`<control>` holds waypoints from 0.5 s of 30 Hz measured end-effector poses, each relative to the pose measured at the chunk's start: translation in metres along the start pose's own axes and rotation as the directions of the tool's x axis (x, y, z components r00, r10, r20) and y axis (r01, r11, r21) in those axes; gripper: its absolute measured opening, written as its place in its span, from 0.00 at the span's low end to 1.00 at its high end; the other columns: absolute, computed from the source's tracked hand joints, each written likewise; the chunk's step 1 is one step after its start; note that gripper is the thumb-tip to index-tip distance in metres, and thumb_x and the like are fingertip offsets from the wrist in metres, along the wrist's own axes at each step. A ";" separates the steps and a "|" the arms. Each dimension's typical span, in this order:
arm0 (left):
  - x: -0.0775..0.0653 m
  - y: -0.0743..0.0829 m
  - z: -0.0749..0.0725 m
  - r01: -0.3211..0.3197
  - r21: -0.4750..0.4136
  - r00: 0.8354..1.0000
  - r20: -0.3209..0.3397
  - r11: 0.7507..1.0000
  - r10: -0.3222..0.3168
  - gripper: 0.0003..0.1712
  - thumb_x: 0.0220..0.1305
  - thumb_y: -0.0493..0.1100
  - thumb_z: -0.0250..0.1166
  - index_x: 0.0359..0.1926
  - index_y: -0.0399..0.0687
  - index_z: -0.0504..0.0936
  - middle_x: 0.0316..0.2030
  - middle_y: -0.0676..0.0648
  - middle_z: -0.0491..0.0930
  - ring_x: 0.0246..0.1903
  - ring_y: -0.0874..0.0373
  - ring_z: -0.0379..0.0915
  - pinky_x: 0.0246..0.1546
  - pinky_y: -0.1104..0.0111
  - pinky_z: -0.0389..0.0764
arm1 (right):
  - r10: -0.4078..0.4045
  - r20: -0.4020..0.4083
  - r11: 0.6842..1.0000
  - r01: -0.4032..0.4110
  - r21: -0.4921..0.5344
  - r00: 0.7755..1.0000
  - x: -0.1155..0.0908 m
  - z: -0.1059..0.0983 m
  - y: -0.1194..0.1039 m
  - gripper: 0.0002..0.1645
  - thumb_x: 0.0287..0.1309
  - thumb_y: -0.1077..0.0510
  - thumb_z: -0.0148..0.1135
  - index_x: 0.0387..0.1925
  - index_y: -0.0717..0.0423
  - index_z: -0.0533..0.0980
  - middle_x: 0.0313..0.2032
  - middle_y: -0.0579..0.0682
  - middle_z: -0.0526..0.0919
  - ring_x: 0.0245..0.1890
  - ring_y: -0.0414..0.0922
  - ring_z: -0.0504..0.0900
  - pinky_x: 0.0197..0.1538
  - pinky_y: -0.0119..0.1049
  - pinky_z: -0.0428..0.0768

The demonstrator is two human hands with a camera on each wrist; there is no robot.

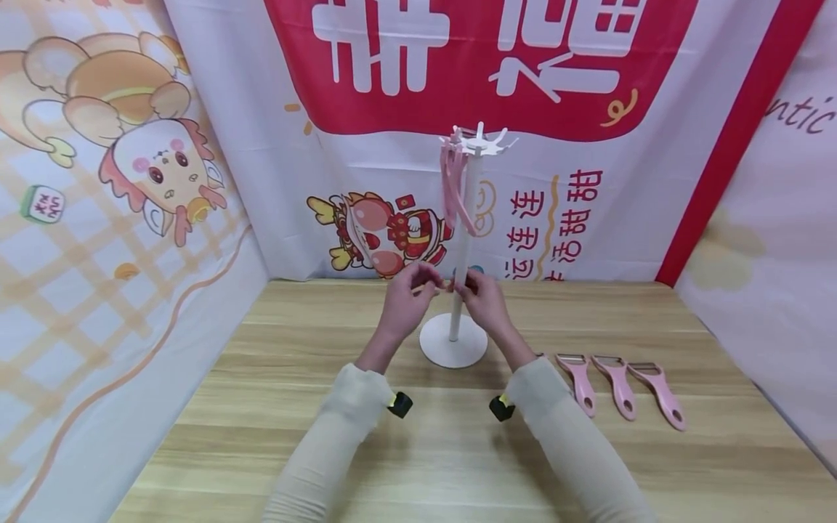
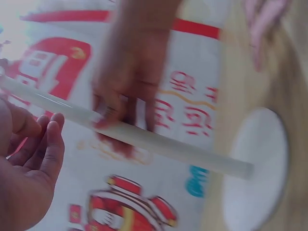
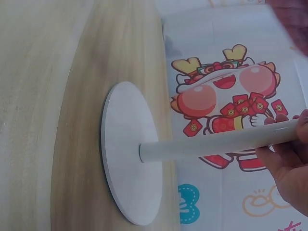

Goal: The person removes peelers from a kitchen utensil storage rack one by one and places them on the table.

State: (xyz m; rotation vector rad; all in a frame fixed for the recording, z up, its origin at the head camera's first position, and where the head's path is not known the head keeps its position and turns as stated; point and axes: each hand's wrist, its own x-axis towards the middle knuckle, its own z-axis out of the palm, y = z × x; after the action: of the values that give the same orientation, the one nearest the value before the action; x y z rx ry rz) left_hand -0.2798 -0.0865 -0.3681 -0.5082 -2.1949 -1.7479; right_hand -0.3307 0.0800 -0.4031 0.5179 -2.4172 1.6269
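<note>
A white hook stand (image 1: pixel 463 254) rises from a round base on the table, its pole leaning slightly. Several pink peelers (image 1: pixel 453 185) hang from the left hooks at its top. My right hand (image 1: pixel 482 298) grips the lower half of the pole, and the right wrist view shows thumb and fingers on either side of the white pole (image 3: pixel 207 144). Just left of the pole is my left hand (image 1: pixel 410 298). In the left wrist view, the fingers of the left hand (image 2: pixel 29 168) are loosely bent near the pole, with nothing visible held in them.
Several pink peelers lie in a row on the wooden table (image 1: pixel 275 436) at the right, among them one peeler (image 1: pixel 663 396) farthest right. The nearest is partly hidden by the right sleeve (image 1: pixel 556 414). A printed cloth backdrop (image 1: pixel 288 218) hangs behind and at both sides.
</note>
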 end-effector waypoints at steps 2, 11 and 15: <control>0.002 0.014 -0.004 -0.058 -0.040 0.998 -0.019 0.998 0.057 0.06 0.70 0.30 0.56 0.45 0.35 0.78 0.40 0.37 0.81 0.42 0.51 0.81 0.46 0.67 0.87 | 0.008 0.009 1.000 -0.008 -0.003 1.000 0.000 -0.001 -0.002 0.13 0.69 0.65 0.56 0.51 0.65 0.79 0.44 0.61 0.86 0.50 0.55 0.85 0.54 0.46 0.85; 0.009 0.068 -0.016 -0.200 -0.146 0.980 -0.038 0.969 0.196 0.08 0.71 0.32 0.56 0.47 0.35 0.78 0.42 0.35 0.81 0.41 0.58 0.81 0.48 0.67 0.86 | 0.052 0.040 0.999 -0.051 -0.010 0.998 0.001 0.000 -0.004 0.12 0.68 0.66 0.56 0.50 0.65 0.79 0.43 0.59 0.86 0.50 0.54 0.85 0.57 0.44 0.84; 0.019 0.084 -0.016 -0.238 -0.125 0.971 -0.019 0.963 0.238 0.12 0.71 0.33 0.56 0.52 0.34 0.79 0.46 0.38 0.82 0.46 0.56 0.81 0.53 0.63 0.84 | 0.062 0.040 0.998 -0.062 -0.002 0.997 0.003 -0.003 -0.005 0.11 0.68 0.66 0.56 0.49 0.66 0.79 0.43 0.60 0.87 0.50 0.55 0.85 0.57 0.45 0.84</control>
State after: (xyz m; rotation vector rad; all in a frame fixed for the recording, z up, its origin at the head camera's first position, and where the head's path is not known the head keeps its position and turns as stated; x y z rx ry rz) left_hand -0.2596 -0.0830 -0.2831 -0.7635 -1.9356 -1.7607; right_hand -0.3314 0.0807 -0.3970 0.4840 -2.4869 1.6549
